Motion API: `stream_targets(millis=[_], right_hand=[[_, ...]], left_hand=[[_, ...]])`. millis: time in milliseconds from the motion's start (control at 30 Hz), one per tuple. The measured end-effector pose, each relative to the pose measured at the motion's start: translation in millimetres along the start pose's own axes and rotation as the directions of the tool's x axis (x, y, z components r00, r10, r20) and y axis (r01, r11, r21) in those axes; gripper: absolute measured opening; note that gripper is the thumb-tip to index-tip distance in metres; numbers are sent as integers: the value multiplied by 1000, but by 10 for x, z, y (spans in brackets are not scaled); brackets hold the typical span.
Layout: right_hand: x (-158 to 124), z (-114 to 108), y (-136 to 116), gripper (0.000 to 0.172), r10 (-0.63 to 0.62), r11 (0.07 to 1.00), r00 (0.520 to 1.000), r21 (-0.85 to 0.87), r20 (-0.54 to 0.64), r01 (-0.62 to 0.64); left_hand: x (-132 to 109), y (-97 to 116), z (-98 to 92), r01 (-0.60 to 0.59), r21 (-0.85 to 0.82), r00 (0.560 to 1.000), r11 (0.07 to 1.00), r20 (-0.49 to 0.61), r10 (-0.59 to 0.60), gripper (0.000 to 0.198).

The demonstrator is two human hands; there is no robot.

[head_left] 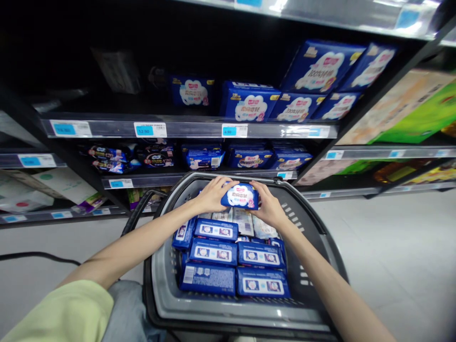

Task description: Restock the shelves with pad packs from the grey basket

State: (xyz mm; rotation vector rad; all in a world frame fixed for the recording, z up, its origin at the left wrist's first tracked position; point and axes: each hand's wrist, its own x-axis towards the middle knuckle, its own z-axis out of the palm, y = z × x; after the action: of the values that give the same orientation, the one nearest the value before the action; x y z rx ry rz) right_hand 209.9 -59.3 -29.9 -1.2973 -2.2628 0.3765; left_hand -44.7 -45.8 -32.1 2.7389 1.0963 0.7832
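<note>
Pale yellow-green cloth sleeve point(67, 313) and faded blue jeans point(124, 304) are closest, down at the left. Next comes a big grey plastic basket point(235, 308) with a black edge. Near its front, shiny blue packs with white label panels point(263, 282) lie in rows, and behind them are some pale, crinkly packs point(243, 221). At the basket's far end, the left hand point(215, 194) and the right hand point(268, 206) hold one small blue pack with a white cloud on its front point(242, 195), one hand at each end, fingers bent around it. I cannot tell if it touches the packs below. Much looks done, since lots of packs sit in the basket; the held one is not let go yet. Past it, on the low shelf, are more blue packs point(249, 158) and dark packs with round labels point(156, 158). Higher and farther back, blue packs with white clouds point(249, 102) stand above white and blue price tags point(150, 129). How many are left to handle, I cannot tell.
</note>
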Motion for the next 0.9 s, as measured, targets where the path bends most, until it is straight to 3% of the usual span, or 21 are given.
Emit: stream_targets(millis=[267, 467, 633, 800, 900], right_hand=[[2, 0, 33, 86, -7, 1000, 1000, 26, -28, 7], [11, -102, 80, 96, -11, 973, 996, 230, -88, 31], [-2, -208, -59, 105, 13, 908, 990, 416, -142, 47], [-13, -207, -307, 100, 50, 860, 976, 507, -213, 66], [1, -191, -402, 99, 69, 817, 965, 569, -251, 90]], left_hand=[[4, 17, 4, -3, -27, 1000, 1000, -28, 2, 79], [13, 29, 5, 14, -55, 996, 998, -91, -19, 79], [45, 62, -25, 63, -128, 993, 990, -95, -75, 89], [47, 114, -54, 83, -297, 997, 951, 18, -81, 106], [55, 145, -68, 130, -501, 990, 856, 21, -138, 108]])
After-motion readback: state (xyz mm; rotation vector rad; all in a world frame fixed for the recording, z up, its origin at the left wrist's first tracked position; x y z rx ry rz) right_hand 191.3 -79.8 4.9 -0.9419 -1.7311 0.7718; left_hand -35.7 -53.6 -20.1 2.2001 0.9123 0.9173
